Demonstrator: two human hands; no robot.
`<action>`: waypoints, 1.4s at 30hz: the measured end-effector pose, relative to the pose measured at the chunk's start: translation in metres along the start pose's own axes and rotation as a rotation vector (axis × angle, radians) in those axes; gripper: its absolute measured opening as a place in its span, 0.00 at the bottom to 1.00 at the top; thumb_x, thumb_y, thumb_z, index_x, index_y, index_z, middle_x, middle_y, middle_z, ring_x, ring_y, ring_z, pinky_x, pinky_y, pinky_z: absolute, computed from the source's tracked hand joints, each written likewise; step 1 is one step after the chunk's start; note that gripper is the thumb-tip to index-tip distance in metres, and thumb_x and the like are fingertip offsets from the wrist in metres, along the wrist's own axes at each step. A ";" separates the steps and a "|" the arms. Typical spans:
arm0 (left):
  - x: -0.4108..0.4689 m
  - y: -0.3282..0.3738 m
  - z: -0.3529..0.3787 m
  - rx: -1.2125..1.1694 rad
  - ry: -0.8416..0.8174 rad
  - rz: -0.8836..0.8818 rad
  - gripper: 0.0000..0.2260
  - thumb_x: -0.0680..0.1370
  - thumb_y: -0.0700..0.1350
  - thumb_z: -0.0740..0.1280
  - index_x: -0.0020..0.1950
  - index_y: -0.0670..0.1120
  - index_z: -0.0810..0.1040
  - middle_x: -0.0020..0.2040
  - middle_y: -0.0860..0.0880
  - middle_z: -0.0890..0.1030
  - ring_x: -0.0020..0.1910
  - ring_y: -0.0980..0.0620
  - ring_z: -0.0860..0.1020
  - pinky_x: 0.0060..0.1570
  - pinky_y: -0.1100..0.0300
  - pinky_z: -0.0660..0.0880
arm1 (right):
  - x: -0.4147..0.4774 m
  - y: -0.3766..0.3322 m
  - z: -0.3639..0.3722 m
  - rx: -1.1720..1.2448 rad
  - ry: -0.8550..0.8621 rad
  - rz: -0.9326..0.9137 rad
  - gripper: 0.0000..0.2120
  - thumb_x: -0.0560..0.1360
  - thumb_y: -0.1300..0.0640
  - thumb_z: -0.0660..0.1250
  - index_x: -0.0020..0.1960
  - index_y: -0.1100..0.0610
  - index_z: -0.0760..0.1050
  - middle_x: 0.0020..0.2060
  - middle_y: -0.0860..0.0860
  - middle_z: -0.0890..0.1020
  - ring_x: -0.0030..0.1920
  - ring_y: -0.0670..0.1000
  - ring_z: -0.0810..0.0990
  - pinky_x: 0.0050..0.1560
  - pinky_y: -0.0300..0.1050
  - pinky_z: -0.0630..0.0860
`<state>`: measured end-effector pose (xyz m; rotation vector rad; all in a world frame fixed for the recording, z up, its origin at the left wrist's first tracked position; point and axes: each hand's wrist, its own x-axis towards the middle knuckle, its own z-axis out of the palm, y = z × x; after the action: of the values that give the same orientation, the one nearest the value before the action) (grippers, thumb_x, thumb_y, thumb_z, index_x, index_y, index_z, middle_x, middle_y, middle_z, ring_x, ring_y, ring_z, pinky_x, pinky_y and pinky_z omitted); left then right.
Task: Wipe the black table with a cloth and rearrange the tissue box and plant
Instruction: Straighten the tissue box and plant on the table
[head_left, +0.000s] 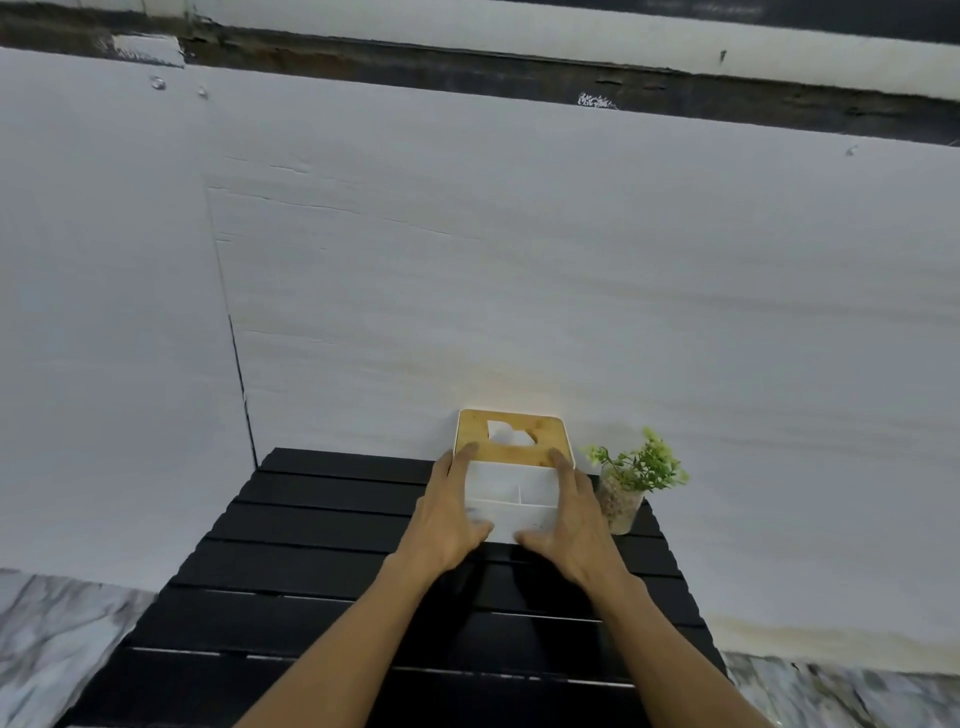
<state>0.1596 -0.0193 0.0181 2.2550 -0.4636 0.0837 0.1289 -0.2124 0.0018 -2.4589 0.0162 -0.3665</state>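
bamboo-lidded tissue box (511, 488) held between left hand (447, 517), right hand (574, 525)

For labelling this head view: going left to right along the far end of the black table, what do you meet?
left hand → tissue box → right hand → plant
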 end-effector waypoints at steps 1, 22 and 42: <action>-0.001 0.000 0.001 0.001 0.015 -0.001 0.39 0.71 0.45 0.72 0.76 0.57 0.53 0.76 0.53 0.57 0.63 0.46 0.72 0.59 0.53 0.74 | 0.000 0.001 0.001 0.009 0.006 0.001 0.51 0.65 0.50 0.76 0.78 0.45 0.48 0.68 0.53 0.65 0.63 0.55 0.71 0.56 0.47 0.72; -0.063 -0.004 -0.085 0.053 0.387 0.299 0.40 0.69 0.46 0.78 0.76 0.56 0.60 0.77 0.51 0.55 0.61 0.61 0.68 0.50 0.75 0.72 | -0.035 -0.105 0.010 0.093 0.364 -0.286 0.48 0.68 0.53 0.80 0.79 0.50 0.54 0.76 0.53 0.55 0.60 0.33 0.60 0.53 0.42 0.80; -0.034 -0.097 -0.113 0.102 0.158 0.031 0.38 0.66 0.50 0.74 0.73 0.55 0.61 0.73 0.55 0.55 0.55 0.49 0.76 0.52 0.59 0.73 | 0.000 -0.120 0.096 0.072 0.101 -0.095 0.43 0.67 0.47 0.75 0.75 0.44 0.55 0.72 0.51 0.58 0.50 0.49 0.72 0.50 0.48 0.82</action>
<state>0.1722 0.1325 0.0170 2.3196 -0.4173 0.3057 0.1447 -0.0591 0.0019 -2.3734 -0.0709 -0.5231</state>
